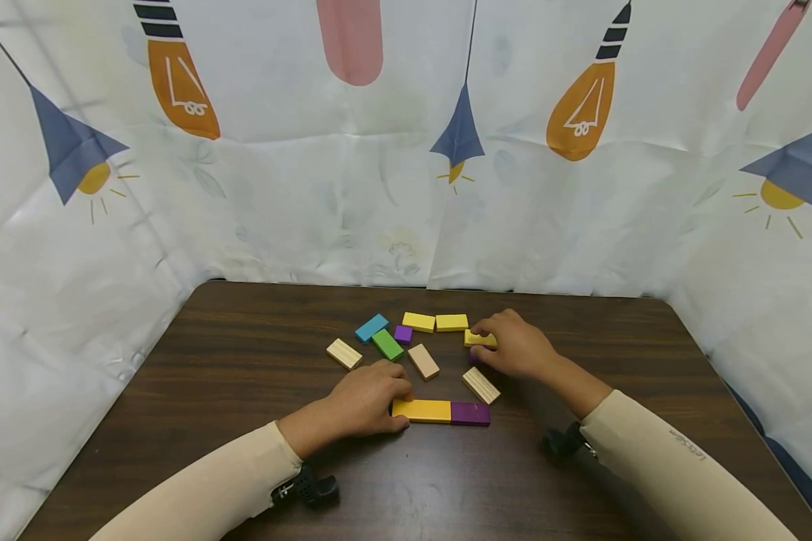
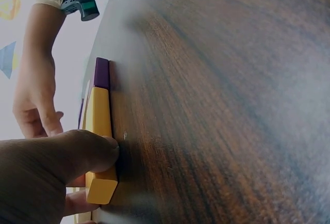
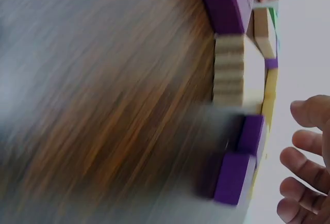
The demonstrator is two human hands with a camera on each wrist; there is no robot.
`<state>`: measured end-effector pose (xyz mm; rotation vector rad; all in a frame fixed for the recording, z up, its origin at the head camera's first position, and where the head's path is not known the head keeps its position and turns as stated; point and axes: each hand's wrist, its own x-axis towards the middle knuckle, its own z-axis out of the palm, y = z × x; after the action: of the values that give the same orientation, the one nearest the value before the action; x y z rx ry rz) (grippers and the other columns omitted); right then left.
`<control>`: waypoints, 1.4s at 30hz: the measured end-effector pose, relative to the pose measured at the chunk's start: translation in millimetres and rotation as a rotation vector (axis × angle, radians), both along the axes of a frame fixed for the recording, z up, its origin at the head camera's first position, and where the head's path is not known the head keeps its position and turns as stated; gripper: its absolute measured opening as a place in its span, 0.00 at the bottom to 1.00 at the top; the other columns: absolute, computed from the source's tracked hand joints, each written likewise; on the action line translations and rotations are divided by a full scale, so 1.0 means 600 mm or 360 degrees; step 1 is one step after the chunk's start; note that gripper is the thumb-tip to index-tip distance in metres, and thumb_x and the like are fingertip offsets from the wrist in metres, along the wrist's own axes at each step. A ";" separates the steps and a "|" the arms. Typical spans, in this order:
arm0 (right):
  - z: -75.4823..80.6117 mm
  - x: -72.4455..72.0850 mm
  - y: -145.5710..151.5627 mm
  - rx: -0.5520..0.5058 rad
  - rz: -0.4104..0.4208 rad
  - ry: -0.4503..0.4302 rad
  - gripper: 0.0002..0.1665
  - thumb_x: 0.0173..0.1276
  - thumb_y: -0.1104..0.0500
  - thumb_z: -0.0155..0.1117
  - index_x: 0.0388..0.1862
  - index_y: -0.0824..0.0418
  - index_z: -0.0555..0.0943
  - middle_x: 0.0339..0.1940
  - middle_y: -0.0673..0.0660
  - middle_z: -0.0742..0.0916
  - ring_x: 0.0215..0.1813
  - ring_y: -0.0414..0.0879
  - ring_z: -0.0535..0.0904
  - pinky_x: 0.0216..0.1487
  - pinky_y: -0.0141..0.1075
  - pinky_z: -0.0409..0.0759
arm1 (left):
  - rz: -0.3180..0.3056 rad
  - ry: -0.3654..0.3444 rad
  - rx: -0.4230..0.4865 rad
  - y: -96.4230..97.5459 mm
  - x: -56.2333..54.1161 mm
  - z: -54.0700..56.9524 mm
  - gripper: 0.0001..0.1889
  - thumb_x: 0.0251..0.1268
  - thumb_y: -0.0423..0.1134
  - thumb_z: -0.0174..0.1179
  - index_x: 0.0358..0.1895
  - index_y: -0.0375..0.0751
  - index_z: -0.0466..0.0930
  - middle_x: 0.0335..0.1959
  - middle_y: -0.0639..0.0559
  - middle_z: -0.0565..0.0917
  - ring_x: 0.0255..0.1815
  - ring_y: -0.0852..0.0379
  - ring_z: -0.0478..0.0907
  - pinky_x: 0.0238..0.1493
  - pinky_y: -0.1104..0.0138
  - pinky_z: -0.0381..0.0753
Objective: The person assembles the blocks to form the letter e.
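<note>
My left hand [image 1: 372,398] pinches the left end of a yellow block [image 1: 422,411], thumb on the near side and fingers on the far side. In the left wrist view the thumb [image 2: 98,152] lies along this yellow block [image 2: 100,113]. A purple block [image 1: 470,414] sits end to end with it, forming a straight row. My right hand [image 1: 517,347] reaches over another yellow block [image 1: 480,340] and purple blocks partly hidden under it. The right wrist view shows its fingers [image 3: 301,164] spread and loosely bent, apart from two purple blocks [image 3: 234,177] on the table.
Plain wooden blocks [image 1: 481,385] lie between and around the hands. Farther back are a blue block [image 1: 371,328], a green block [image 1: 387,345], a small purple block [image 1: 403,334] and two yellow blocks [image 1: 452,323]. A printed white curtain [image 1: 392,210] hangs behind the dark table [image 1: 243,338].
</note>
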<state>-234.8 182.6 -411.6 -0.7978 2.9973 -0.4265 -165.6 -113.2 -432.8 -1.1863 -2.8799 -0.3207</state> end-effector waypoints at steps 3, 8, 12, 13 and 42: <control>0.003 0.002 -0.022 0.0015 0.0054 -0.0009 0.22 0.69 0.46 0.71 0.56 0.57 0.86 0.48 0.53 0.87 0.59 0.52 0.76 0.45 0.48 0.82 | 0.0001 -0.0009 -0.0006 -0.001 -0.001 0.001 0.14 0.56 0.53 0.75 0.41 0.52 0.88 0.40 0.58 0.79 0.44 0.56 0.76 0.43 0.60 0.79; 0.005 0.004 -0.059 0.0048 0.0119 -0.0059 0.25 0.69 0.44 0.71 0.58 0.56 0.85 0.49 0.51 0.87 0.55 0.49 0.76 0.42 0.45 0.82 | 0.0009 -0.0024 -0.0015 -0.002 0.000 0.003 0.14 0.56 0.53 0.75 0.41 0.52 0.88 0.40 0.58 0.78 0.44 0.56 0.75 0.42 0.60 0.79; 0.005 0.005 -0.085 0.0092 0.0156 -0.0102 0.25 0.69 0.42 0.70 0.59 0.53 0.85 0.51 0.48 0.87 0.54 0.46 0.77 0.44 0.45 0.82 | -0.0004 -0.0008 -0.0008 -0.002 -0.001 0.001 0.14 0.56 0.52 0.75 0.41 0.51 0.88 0.39 0.57 0.78 0.43 0.56 0.75 0.42 0.60 0.79; 0.004 0.004 -0.090 0.0107 0.0157 -0.0109 0.26 0.69 0.41 0.70 0.59 0.52 0.86 0.51 0.47 0.87 0.54 0.46 0.77 0.45 0.45 0.81 | -0.0007 -0.0004 -0.0006 -0.002 -0.001 0.001 0.14 0.56 0.52 0.75 0.41 0.51 0.88 0.39 0.57 0.78 0.43 0.56 0.75 0.42 0.60 0.79; -0.017 -0.008 -0.128 0.0187 0.0156 -0.0189 0.20 0.60 0.42 0.70 0.47 0.49 0.87 0.30 0.41 0.81 0.37 0.41 0.73 0.29 0.37 0.75 | -0.0012 0.0014 0.0008 0.001 0.002 0.001 0.14 0.55 0.51 0.76 0.41 0.51 0.88 0.40 0.56 0.79 0.43 0.56 0.76 0.39 0.61 0.78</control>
<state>-239.5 105.9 -422.0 -0.8717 2.8295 -0.2810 -164.7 -112.6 -432.2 -1.1951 -2.8660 -0.3216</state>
